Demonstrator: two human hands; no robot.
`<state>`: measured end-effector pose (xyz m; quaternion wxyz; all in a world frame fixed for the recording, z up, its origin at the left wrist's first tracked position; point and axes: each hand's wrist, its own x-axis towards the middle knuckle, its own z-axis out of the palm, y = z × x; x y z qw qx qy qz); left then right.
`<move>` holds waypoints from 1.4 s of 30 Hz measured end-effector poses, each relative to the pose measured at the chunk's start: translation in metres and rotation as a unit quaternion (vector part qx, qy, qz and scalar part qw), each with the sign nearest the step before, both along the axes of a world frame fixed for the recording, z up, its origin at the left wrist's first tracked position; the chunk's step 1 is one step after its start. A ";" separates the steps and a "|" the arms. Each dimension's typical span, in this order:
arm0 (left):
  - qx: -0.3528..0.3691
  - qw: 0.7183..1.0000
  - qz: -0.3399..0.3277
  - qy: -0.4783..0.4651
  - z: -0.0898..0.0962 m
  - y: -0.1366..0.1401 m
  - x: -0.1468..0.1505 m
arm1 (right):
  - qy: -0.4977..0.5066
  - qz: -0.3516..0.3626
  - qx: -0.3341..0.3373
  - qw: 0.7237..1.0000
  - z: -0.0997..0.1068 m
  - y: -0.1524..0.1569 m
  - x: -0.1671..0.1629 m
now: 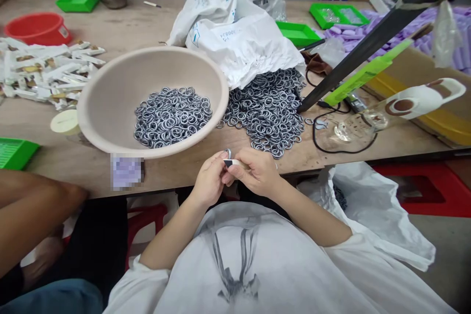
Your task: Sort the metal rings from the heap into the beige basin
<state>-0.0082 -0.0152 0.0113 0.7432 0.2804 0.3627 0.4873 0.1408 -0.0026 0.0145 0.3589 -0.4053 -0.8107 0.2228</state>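
Close together at the table's front edge, my hands work in front of my chest. My left hand [209,180] pinches a grey metal-looking ring [228,152], whose upper edge shows above the fingers. In my right hand [260,169] is a small flat white tool with a black end [228,162], pressed near the ring. The fingers hide most of it, so I cannot tell its exact kind. Beyond my hands, a loose pile of similar rings [274,113] spills from a white sack [243,41]. More rings [172,117] lie inside a large beige basin [106,78].
At left are white plastic pieces [44,71], a red basin [33,29] and a co-worker's arm [40,211]. A slanted dark post [360,49], a clear bottle [379,115] and a cable stand right. A white bag [379,211] hangs below the table edge.
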 end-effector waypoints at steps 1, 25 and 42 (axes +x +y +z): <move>-0.002 1.000 -0.001 -0.002 0.001 -0.001 0.001 | -0.008 -0.003 0.012 1.000 0.000 -0.001 0.000; 0.353 0.604 0.177 0.693 0.063 0.039 -0.071 | -0.378 -0.111 -0.053 0.918 -0.018 0.093 -0.025; 0.200 0.905 0.022 0.376 -0.040 0.032 -0.016 | 0.182 0.019 -0.322 0.929 -0.026 0.050 0.007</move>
